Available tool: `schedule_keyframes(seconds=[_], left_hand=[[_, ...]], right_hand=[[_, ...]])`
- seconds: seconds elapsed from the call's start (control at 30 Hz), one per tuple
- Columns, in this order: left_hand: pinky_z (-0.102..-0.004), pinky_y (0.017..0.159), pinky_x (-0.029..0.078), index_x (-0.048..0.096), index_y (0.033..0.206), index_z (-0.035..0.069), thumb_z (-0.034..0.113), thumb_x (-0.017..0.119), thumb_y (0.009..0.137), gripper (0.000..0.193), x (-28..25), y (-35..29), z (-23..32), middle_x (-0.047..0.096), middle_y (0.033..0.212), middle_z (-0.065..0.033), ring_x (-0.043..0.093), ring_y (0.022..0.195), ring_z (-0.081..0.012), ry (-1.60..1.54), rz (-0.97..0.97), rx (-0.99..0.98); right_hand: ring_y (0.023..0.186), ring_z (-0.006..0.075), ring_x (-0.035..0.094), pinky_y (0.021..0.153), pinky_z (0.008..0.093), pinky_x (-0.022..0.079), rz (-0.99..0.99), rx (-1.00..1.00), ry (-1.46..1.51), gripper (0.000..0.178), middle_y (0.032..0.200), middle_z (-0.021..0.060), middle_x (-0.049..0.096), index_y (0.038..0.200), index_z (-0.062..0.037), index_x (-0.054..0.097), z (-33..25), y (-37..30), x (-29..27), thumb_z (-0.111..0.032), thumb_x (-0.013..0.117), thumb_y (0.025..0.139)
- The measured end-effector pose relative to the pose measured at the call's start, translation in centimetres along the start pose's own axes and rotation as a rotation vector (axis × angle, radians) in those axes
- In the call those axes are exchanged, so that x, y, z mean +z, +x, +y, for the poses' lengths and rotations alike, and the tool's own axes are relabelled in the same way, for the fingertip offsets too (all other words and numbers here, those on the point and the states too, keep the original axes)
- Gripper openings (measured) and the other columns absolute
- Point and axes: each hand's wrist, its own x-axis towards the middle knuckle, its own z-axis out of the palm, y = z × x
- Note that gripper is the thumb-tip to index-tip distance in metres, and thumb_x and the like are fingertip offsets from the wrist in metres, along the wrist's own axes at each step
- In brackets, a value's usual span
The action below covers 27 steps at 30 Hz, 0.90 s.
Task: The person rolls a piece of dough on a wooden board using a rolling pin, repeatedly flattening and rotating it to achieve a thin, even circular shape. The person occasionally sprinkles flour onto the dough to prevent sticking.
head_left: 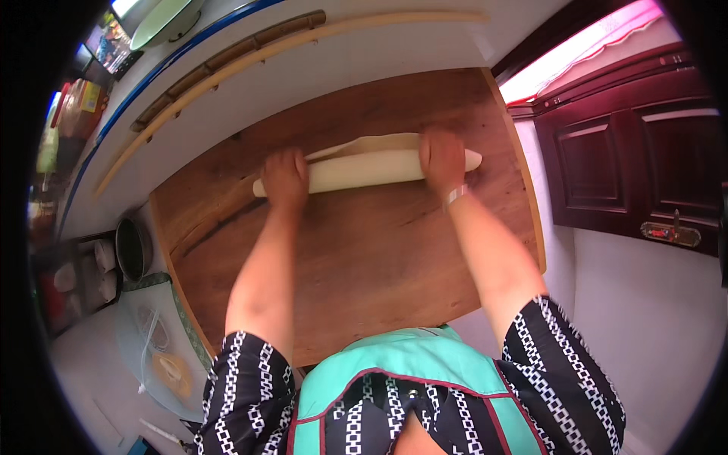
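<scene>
A sheet of pale dough [365, 173] is wound around a long rolling pin [474, 161], lying crosswise on the far half of a brown wooden board [364, 250]. A loose flap of dough shows behind the roll. My left hand [286, 178] is closed over the roll near its left end, and my right hand [443, 161] over it near its right end. Both arms stretch forward. Light tips of the pin stick out beyond each hand. How much of each palm rests on dough or on bare wood is hidden.
Behind the board runs a white wall or ledge with a long pale wooden stick [379, 19]. A dark red door [629, 144] stands at right. At left are a dark round pan [134, 249] and a clear plastic bag [163, 349]. A light basin [165, 24] sits at the top left.
</scene>
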Motion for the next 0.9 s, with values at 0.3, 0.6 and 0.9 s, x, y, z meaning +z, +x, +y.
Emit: schedule_keyframes(seconds=[0.3,0.6,0.9], left_hand=[[-0.0462,0.094,0.042,0.066,0.112,0.011,0.025,0.056,0.088,0.030,3.6,11.1,-0.2,0.063,0.114,-0.0116,0.056,0.109,-0.0317,-0.148,-0.101,-0.012],[-0.0447,0.075,0.049,0.068,0.087,0.007,0.023,0.054,0.087,0.022,0.8,8.0,-1.5,0.068,0.093,-0.0123,0.063,0.083,-0.0299,-0.166,-0.010,0.195],[-0.0514,0.105,0.032,0.056,0.123,0.011,0.033,0.058,0.089,0.041,-2.0,-3.3,5.2,0.049,0.135,-0.0147,0.042,0.128,-0.0321,-0.221,-0.239,0.178]], right_hand=[[0.129,0.0315,0.043,0.106,0.0538,0.029,0.014,-0.117,-0.108,0.041,0.133,0.0141,0.053,0.119,-0.0062,0.060,2.1,5.7,1.4,-0.033,0.056,0.088],[0.124,0.0336,0.046,0.097,0.0457,0.038,-0.942,0.008,0.290,0.053,0.130,0.0169,0.052,0.124,-0.0037,0.053,-6.3,-10.8,-9.1,-0.027,0.068,0.079],[0.119,0.0323,0.049,0.095,0.0431,0.042,-0.463,-0.403,0.295,0.057,0.127,0.0163,0.052,0.125,-0.0047,0.053,-12.1,-21.9,-6.8,-0.025,0.073,0.075]])
